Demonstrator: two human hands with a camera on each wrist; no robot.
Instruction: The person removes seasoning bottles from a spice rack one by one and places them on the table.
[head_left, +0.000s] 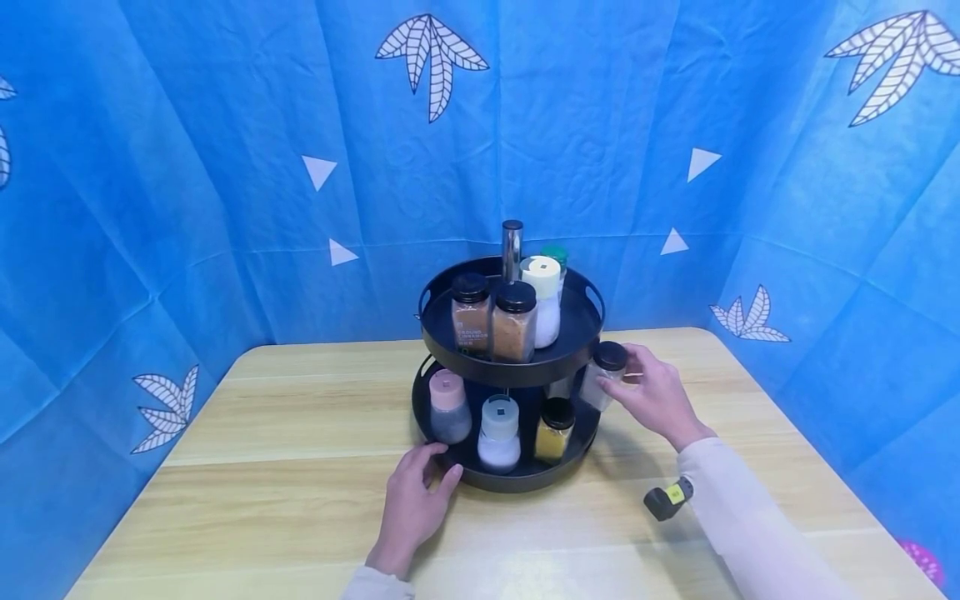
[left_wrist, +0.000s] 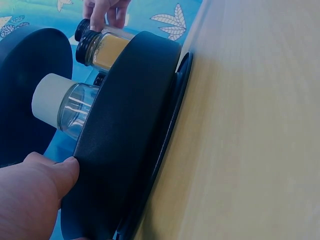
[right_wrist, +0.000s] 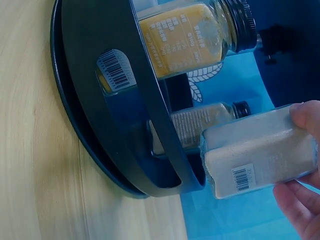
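A black two-tier round spice rack (head_left: pixel 512 483) stands on the table. At the front left of its lower tray, my left hand (head_left: pixel 415 502) grips the rim, the thumb (left_wrist: pixel 67 175) over the edge. My right hand (head_left: pixel 660 396) holds a square glass spice jar (right_wrist: pixel 255 155) with a black lid, half full of pale powder. The jar is tilted beside the lower tray's right rim, below the upper tray. On the lower tray are a pink-capped jar (head_left: pixel 448 412), a white-capped jar (head_left: pixel 499 437) of white grains and a black-lidded jar (head_left: pixel 553 437) of yellow powder.
The upper tray (head_left: pixel 577 312) carries two black-lidded jars of brown powder (head_left: pixel 513 329), a white-capped jar (head_left: pixel 549 321) and a green-capped one (head_left: pixel 557 252) behind. Another jar (right_wrist: pixel 192 122) stands deeper on the lower tray. A metal post (head_left: pixel 512 250) rises at the centre.
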